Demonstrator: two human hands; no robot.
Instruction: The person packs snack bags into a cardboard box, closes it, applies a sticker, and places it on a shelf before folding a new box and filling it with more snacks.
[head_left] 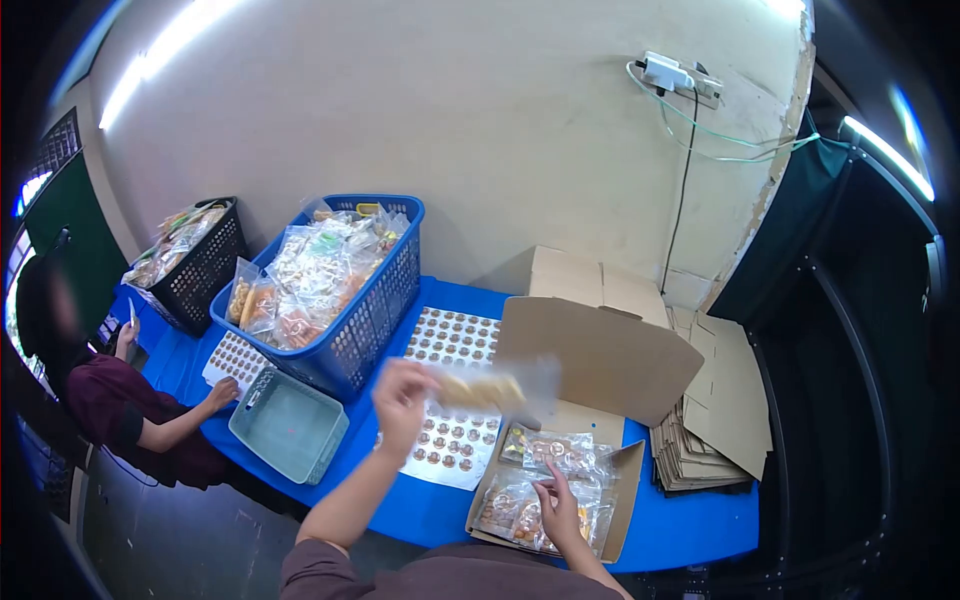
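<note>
My left hand [402, 405] is raised over the sticker sheets [445, 445], its fingers closed on the end of a clear packet [485, 392] with pale yellow contents, blurred by motion. An open cardboard box [625, 500] stands at the table's front edge, its lid [595, 355] tilted up behind it. Several clear snack packets [560, 452] lie inside. Over these packets is my right hand [562, 510], fingers partly spread and touching or just above them; nothing is visibly gripped in it.
A blue basket [375, 318] heaped with packets stands left of centre, a black basket [205, 275] behind it. An empty grey-green tray [290, 425] sits in front. At left, a person [130, 410] touches a sticker sheet. Flattened cardboard [715, 400] is stacked at right.
</note>
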